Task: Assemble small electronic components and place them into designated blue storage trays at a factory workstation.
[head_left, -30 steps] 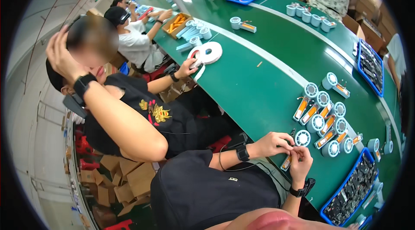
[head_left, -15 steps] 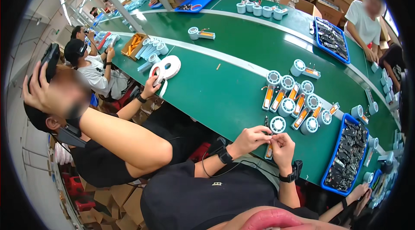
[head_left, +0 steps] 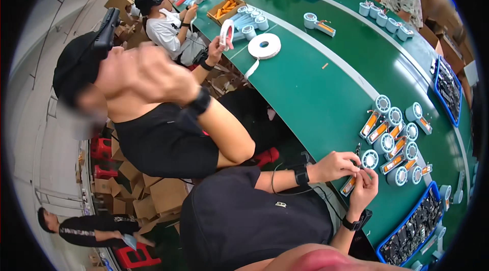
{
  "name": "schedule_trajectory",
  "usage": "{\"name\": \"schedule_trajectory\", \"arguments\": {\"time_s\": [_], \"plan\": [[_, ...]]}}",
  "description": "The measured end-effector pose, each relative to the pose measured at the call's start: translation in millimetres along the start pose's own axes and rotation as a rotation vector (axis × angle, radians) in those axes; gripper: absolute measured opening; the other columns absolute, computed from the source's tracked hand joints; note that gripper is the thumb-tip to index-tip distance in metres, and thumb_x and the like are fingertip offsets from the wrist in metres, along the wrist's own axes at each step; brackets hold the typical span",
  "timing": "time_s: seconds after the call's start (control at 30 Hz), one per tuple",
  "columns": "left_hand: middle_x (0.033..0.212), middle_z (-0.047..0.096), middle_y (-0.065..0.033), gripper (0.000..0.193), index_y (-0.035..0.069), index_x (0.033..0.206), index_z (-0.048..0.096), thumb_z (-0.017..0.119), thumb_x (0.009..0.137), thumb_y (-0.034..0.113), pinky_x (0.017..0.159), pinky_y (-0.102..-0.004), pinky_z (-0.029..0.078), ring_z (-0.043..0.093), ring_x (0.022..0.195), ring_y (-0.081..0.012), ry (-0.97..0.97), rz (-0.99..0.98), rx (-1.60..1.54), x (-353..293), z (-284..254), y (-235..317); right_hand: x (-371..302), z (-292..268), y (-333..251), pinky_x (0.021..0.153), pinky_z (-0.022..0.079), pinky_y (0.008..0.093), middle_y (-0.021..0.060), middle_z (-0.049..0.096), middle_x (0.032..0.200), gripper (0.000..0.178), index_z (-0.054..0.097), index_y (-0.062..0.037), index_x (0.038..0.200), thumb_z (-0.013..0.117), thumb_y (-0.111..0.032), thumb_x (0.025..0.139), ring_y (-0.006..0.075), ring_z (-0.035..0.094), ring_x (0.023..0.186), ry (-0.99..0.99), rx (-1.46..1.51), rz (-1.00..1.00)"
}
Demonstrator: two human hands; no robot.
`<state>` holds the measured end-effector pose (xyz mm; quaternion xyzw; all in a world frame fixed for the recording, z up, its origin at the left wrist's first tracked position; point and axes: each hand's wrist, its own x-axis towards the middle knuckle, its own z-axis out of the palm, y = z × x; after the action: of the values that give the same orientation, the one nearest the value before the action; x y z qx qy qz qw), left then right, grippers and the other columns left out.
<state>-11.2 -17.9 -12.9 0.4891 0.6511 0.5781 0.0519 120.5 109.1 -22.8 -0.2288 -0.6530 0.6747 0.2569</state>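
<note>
At the table's near edge, my left hand (head_left: 336,167) pinches a thin dark strip, which looks like a small circuit board (head_left: 358,149), its end standing up past the fingertips. My right hand (head_left: 363,189) is closed at the fingertips, meeting the left; what it pinches is too small and covered to name. Beneath both hands lies an opened light-blue handheld fan, its round head (head_left: 370,159) beyond my fingers and its handle with an orange battery (head_left: 348,186) showing on the near side. Several similar opened fans (head_left: 387,143) are clustered just beyond.
A blue tray of dark circuit boards (head_left: 413,227) stands to the right. At left, a co-worker's hand (head_left: 218,52) holds a small white tape ring (head_left: 227,34), near a larger white tape roll (head_left: 264,46). A box of orange cylinders (head_left: 225,8) is farther off.
My view has swung left, so the table shifts rightward. The co-worker's raised hand has come down from the headgear, and their other hand lifts the tape ring off the larger roll. My hands stay pinched together.
</note>
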Motion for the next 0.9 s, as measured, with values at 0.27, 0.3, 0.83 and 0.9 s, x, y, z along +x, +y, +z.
{"name": "schedule_trajectory", "arguments": {"time_s": [0.27,0.3,0.83,0.9], "plan": [[0.109,0.07,-0.0065,0.012,0.008,0.094,0.075,0.079,0.083,0.008,0.069,-0.0313,0.059,0.073,0.078,-0.0217,0.066,0.004,0.001,5.9,-5.8,-5.1,16.8,6.1,-1.5,0.074,0.052,0.0206,0.0108,0.074,0.099,0.031,0.058,0.0065,0.129,0.062,0.006,0.098,0.0102,0.068,0.085,-0.072,-0.056,-0.051],[0.109,0.07,-0.0065,0.012,0.007,0.094,0.075,0.079,0.083,0.009,0.069,-0.0315,0.059,0.073,0.078,-0.0221,0.05,0.018,-0.009,4.6,-3.4,-4.7,10.9,-2.1,-2.2,0.073,0.052,0.0202,0.01,0.074,0.098,0.032,0.058,0.0067,0.13,0.062,0.005,0.098,0.0098,0.068,0.084,-0.081,-0.037,-0.031],[0.108,0.072,-0.0084,0.009,0.008,0.091,0.077,0.078,0.084,0.013,0.074,-0.0345,0.058,0.073,0.083,-0.0253,0.042,-0.093,-0.126,-11.6,-3.3,4.4,-1.7,1.3,-24.1,0.068,0.052,0.0327,0.0121,0.069,0.101,0.015,0.069,0.0,0.109,0.069,-0.003,0.095,0.0217,0.067,0.082,-0.076,-0.804,-0.476],[0.108,0.073,-0.0096,0.008,0.008,0.092,0.077,0.077,0.085,0.012,0.075,-0.0345,0.059,0.073,0.086,-0.0259,0.021,-0.035,-0.132,-2.4,4.4,-1.2,4.1,-7.2,-20.7,0.071,0.054,0.0354,0.0136,0.069,0.104,0.016,0.07,-0.0007,0.11,0.068,-0.003,0.095,0.0265,0.068,0.086,-0.074,-0.831,-0.448]]}}
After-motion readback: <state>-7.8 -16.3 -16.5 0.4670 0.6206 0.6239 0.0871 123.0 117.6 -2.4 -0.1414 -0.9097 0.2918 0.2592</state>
